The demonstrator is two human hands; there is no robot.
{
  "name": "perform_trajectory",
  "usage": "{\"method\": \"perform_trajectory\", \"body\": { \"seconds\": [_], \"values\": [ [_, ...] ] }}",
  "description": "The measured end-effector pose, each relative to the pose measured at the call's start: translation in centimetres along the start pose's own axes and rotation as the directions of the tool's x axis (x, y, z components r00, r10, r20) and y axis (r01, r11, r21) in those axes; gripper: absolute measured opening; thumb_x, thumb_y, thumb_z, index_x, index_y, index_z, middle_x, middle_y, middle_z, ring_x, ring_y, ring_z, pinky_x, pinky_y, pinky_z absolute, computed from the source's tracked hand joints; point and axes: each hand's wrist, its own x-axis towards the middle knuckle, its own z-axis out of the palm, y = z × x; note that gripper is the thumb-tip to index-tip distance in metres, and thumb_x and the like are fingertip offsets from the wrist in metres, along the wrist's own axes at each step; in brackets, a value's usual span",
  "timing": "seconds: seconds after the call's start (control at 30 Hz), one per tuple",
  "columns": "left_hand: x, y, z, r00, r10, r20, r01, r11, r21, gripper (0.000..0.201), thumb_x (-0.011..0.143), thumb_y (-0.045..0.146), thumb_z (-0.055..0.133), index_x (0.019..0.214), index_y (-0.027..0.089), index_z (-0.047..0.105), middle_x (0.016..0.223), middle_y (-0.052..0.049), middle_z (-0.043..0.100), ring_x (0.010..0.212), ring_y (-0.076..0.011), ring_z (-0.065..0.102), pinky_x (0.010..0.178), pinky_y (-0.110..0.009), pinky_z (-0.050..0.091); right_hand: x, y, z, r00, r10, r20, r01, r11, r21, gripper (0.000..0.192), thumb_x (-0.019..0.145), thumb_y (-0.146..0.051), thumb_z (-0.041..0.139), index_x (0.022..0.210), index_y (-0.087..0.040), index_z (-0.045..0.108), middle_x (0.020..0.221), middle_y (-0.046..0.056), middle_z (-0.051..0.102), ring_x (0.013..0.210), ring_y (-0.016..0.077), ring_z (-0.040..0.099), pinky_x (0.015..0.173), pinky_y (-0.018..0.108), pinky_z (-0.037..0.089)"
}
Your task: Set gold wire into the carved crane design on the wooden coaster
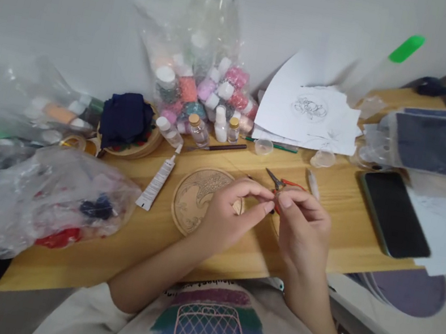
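Observation:
Above the middle of the wooden table [347, 246], the fingertips of my two hands meet. My left hand [230, 211] is closed in a pinch, thumb and forefinger together. My right hand [305, 225] pinches too, its other fingers curled in. Whatever lies between the fingertips is too small to make out. Under my left hand, and partly hidden by it, lies a round wooden disc [188, 195] with a line drawing of curved and scaly shapes. Just behind the fingertips are small snips [275, 179] with orange-red handles, also partly covered.
A white glue tube [156, 184] lies left of the disc. Behind stand small cork-topped bottles [198, 131] and a bag of bead jars [202, 88]. Drawing sheets [309, 116] lean at the wall. On the right is a phone [396, 215]; plastic bags [58, 195] cover the left.

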Motion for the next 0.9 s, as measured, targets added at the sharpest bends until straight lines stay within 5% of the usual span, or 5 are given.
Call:
{"method": "perform_trajectory", "body": {
  "seconds": [0.6, 0.77, 0.9],
  "values": [
    [-3.0, 0.0, -2.5, 0.978, 0.129, -0.162, -0.128, 0.992, 0.014, 0.005, 0.084, 0.015, 0.067, 0.085, 0.019, 0.066, 0.083, 0.000, 0.066, 0.081, -0.0111, 0.063, 0.078, -0.025, 0.051, -2.0, 0.6, 3.6, 0.976, 0.179, 0.125, -0.184, 0.983, 0.027, 0.016, 0.062, -0.034, 0.086, 0.064, -0.025, 0.073, 0.067, -0.002, 0.064, 0.067, 0.0119, 0.055, 0.063, 0.026, 0.048],
    [-3.0, -1.0, -2.8, 0.975, 0.190, -0.114, -0.155, 0.954, 0.258, 0.006, 0.085, 0.012, 0.064, 0.086, 0.018, 0.065, 0.084, -0.002, 0.067, 0.082, -0.0132, 0.062, 0.079, -0.028, 0.050, -1.1, 0.3, 2.0, 0.996, 0.071, 0.049, -0.072, 0.997, 0.010, 0.017, 0.063, -0.032, 0.085, 0.064, -0.022, 0.071, 0.063, -0.002, 0.061, 0.065, 0.0103, 0.053, 0.063, 0.025, 0.045],
    [-2.4, -2.1, -2.6, 0.990, 0.117, 0.073, -0.137, 0.784, 0.605, 0.009, 0.087, 0.014, 0.060, 0.081, 0.018, 0.066, 0.085, -0.004, 0.069, 0.086, -0.0194, 0.062, 0.082, -0.036, 0.048, 0.1, 0.3, -0.7, 0.998, 0.001, -0.066, -0.001, 1.000, -0.008, 0.017, 0.063, -0.030, 0.084, 0.062, -0.021, 0.070, 0.059, -0.003, 0.059, 0.059, 0.0092, 0.051, 0.059, 0.025, 0.040]
  ]
}}
